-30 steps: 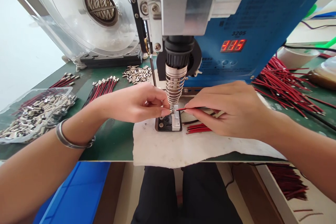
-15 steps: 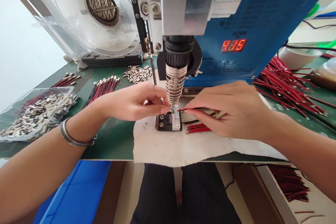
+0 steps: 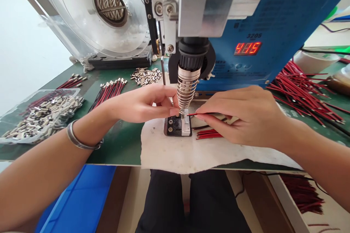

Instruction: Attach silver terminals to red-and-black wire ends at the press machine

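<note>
My right hand (image 3: 240, 114) pinches a thin red-and-black wire (image 3: 193, 114), its end pointing left at a small white block (image 3: 186, 126) on the black fixture plate (image 3: 171, 130). Above that plate hangs the soldering head (image 3: 188, 83), a coiled metal spring around its lower part. My left hand (image 3: 147, 103) is closed at the left of the tip; its finger and thumb meet there, and whatever they hold is hidden by the spring. Short red wires (image 3: 209, 133) lie under my right fingers on a pale cloth (image 3: 169, 156).
A clear tray of metal connectors (image 3: 43, 116) stands at the left. Behind it lie wires with connectors fitted (image 3: 111, 93) and a loose connector pile (image 3: 146, 76). Many red wires (image 3: 303, 94) lie right of the blue machine (image 3: 246, 69), whose display reads 415.
The whole view has shifted slightly, so the machine appears a little further right. Both hands keep nearly the same pose at the fixture, the right still pinching the wire.
</note>
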`<action>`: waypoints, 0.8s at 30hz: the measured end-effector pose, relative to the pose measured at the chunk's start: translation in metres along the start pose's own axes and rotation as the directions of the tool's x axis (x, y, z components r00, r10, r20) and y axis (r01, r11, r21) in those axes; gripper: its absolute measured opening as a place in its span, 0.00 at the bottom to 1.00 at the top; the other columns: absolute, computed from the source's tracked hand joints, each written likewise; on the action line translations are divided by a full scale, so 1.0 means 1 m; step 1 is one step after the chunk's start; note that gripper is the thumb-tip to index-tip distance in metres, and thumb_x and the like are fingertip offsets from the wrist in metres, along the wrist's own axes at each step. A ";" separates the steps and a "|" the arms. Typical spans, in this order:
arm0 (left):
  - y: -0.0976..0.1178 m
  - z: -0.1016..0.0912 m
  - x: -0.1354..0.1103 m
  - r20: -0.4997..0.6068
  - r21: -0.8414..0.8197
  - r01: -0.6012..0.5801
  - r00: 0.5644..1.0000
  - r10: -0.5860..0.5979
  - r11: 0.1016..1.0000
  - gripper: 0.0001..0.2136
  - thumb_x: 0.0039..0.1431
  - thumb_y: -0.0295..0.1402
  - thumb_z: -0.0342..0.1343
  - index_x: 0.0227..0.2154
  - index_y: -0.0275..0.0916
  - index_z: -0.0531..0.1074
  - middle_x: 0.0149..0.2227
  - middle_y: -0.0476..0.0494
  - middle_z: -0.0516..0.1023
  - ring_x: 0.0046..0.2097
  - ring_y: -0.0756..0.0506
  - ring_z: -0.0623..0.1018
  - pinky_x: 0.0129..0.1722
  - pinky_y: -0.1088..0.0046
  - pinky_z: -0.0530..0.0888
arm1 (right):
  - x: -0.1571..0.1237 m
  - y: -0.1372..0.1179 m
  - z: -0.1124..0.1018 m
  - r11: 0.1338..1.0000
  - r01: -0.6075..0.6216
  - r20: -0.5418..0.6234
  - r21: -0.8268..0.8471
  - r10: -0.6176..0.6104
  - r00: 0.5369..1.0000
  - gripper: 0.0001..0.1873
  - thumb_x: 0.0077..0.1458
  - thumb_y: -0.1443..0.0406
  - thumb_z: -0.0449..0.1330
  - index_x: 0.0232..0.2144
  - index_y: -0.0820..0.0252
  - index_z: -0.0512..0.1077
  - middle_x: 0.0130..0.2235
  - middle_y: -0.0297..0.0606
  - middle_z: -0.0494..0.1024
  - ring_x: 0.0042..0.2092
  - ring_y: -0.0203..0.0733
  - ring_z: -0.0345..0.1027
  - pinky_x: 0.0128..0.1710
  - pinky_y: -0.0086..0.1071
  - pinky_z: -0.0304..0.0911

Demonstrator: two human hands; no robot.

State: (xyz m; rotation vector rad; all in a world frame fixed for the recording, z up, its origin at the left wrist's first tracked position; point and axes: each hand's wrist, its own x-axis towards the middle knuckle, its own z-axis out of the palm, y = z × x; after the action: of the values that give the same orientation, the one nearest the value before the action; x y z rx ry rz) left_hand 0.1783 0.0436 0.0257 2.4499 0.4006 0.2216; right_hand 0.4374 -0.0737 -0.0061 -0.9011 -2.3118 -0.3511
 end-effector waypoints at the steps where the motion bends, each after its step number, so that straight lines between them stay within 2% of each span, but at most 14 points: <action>1: 0.000 0.000 0.000 0.016 -0.009 0.003 1.000 -0.003 1.000 0.05 0.68 0.35 0.64 0.35 0.42 0.78 0.26 0.47 0.76 0.37 0.42 0.79 0.39 0.67 0.80 | 0.000 0.000 0.000 1.000 0.004 -0.007 0.002 -0.004 1.000 0.09 0.74 0.68 0.63 0.39 0.55 0.82 0.35 0.33 0.89 0.31 0.39 0.79 0.28 0.34 0.64; 6: 0.000 0.001 0.001 0.059 -0.074 0.019 0.998 -0.015 0.997 0.03 0.66 0.32 0.63 0.36 0.40 0.77 0.29 0.46 0.80 0.38 0.43 0.79 0.37 0.69 0.78 | 0.000 0.000 0.000 1.000 -0.001 -0.001 0.003 0.001 1.000 0.09 0.74 0.68 0.63 0.39 0.54 0.82 0.35 0.32 0.89 0.31 0.38 0.78 0.29 0.32 0.64; 10: 0.000 0.002 0.001 0.087 -0.085 0.014 0.996 -0.006 0.996 0.05 0.66 0.31 0.59 0.34 0.39 0.77 0.29 0.46 0.79 0.36 0.45 0.77 0.35 0.71 0.75 | 0.000 0.000 0.000 1.000 0.005 -0.002 0.000 -0.005 1.000 0.10 0.74 0.68 0.63 0.39 0.55 0.82 0.35 0.32 0.88 0.30 0.37 0.78 0.28 0.31 0.63; 18: -0.007 0.003 0.002 0.056 -0.158 -0.051 0.997 0.061 0.986 0.04 0.66 0.29 0.59 0.36 0.39 0.79 0.31 0.46 0.83 0.36 0.44 0.81 0.34 0.71 0.77 | 0.000 -0.001 0.001 1.000 0.004 0.011 -0.015 -0.004 1.000 0.11 0.75 0.68 0.62 0.39 0.55 0.82 0.35 0.32 0.89 0.31 0.38 0.79 0.28 0.32 0.64; 24: -0.004 0.003 0.003 0.058 -0.134 -0.041 0.997 0.049 0.990 0.04 0.65 0.30 0.61 0.33 0.39 0.78 0.29 0.47 0.80 0.30 0.48 0.76 0.29 0.73 0.74 | 0.000 -0.001 0.001 1.000 0.003 0.003 -0.012 -0.003 1.000 0.11 0.75 0.68 0.62 0.39 0.55 0.82 0.35 0.33 0.89 0.31 0.38 0.80 0.28 0.32 0.65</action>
State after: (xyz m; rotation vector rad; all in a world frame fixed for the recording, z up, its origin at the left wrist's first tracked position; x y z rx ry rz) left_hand 0.1811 0.0461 0.0210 2.3304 0.2944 0.1861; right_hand 0.4365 -0.0739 -0.0073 -0.9047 -2.3157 -0.3650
